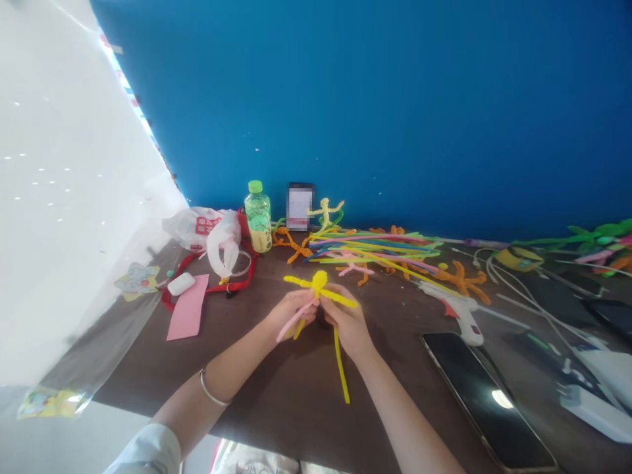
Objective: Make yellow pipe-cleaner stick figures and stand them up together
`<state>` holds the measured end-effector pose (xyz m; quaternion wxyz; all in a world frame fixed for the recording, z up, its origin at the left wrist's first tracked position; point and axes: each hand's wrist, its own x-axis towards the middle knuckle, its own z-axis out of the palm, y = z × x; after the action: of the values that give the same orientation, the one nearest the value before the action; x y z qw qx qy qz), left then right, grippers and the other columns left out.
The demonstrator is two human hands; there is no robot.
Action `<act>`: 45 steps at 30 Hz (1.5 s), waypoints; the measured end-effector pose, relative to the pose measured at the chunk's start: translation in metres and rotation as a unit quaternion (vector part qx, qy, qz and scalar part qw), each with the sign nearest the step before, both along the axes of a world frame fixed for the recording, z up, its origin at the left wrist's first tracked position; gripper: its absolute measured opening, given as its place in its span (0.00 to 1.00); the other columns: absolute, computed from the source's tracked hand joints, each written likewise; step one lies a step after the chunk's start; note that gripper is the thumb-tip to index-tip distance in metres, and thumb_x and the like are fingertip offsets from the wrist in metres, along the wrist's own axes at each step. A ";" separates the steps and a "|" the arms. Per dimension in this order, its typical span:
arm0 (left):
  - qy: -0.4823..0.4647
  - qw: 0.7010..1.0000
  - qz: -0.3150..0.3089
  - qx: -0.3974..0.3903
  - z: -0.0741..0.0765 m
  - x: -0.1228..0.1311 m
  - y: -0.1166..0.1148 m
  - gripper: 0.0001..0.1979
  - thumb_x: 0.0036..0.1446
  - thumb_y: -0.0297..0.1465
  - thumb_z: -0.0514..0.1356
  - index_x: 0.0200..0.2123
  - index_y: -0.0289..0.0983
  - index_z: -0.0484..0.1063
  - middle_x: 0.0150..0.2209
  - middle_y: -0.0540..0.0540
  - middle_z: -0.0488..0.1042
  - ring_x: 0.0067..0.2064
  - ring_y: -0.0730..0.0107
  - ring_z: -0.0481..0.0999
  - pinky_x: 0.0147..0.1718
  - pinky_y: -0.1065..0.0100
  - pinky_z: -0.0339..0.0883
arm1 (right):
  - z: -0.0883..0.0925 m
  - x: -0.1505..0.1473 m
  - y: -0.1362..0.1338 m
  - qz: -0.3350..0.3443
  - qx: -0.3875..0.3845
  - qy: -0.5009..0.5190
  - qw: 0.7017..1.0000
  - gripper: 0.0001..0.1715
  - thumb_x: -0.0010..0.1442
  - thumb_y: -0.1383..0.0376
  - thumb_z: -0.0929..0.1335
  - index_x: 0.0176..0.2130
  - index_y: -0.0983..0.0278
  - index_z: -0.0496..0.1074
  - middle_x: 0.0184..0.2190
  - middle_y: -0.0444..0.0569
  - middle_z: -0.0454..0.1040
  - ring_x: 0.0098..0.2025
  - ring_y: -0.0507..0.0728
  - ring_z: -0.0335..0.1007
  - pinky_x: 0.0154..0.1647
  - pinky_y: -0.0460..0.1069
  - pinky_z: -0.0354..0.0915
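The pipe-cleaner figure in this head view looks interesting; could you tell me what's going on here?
A person is holding a yellow pipe-cleaner figure between their left hand and right hand, with a pink pipe cleaner across the left hand. A bundle of multicoloured pipe cleaners and a white glue gun lie beyond, on the brown table.

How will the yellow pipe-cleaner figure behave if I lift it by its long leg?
The yellow pipe-cleaner figure looks light. Its long leg is a thin fuzzy stem, so it will probably bend and sag. The fuzz likely grips, so slipping seems unlikely.
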<state>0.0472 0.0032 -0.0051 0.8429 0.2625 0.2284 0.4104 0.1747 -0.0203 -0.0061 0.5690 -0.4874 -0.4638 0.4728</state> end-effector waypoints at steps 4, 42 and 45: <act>-0.058 0.996 0.000 -0.064 0.004 0.001 -0.001 0.06 0.48 0.27 0.61 0.25 0.30 0.66 0.22 0.51 0.63 0.17 0.90 0.54 0.14 0.84 0.49 | 0.002 0.002 0.002 0.088 -0.067 0.106 0.988 0.19 0.45 0.57 0.71 0.36 0.63 0.70 0.20 0.39 0.63 0.17 0.44 0.48 0.15 0.42 0.44; 0.232 0.939 0.202 0.154 0.002 0.010 -0.011 0.13 0.45 0.38 0.61 0.29 0.33 0.71 0.12 0.54 0.64 0.09 0.82 0.55 0.09 0.76 0.49 | -0.001 -0.002 -0.003 -0.051 0.005 -0.040 0.998 0.13 0.49 0.58 0.68 0.33 0.64 0.73 0.31 0.48 0.70 0.24 0.49 0.61 0.20 0.45 0.57; 0.157 0.968 0.173 0.088 0.001 0.008 -0.008 0.14 0.43 0.37 0.63 0.30 0.33 0.69 0.14 0.53 0.67 0.09 0.82 0.57 0.09 0.76 0.48 | 0.003 -0.005 -0.005 -0.052 -0.023 -0.002 0.998 0.14 0.48 0.58 0.69 0.32 0.64 0.73 0.25 0.46 0.69 0.19 0.46 0.55 0.16 0.44 0.52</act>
<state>0.0557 -0.0045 -0.0039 0.6865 0.3534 0.3626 0.5219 0.1696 -0.0258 -0.0035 0.5805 -0.5245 -0.4279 0.4524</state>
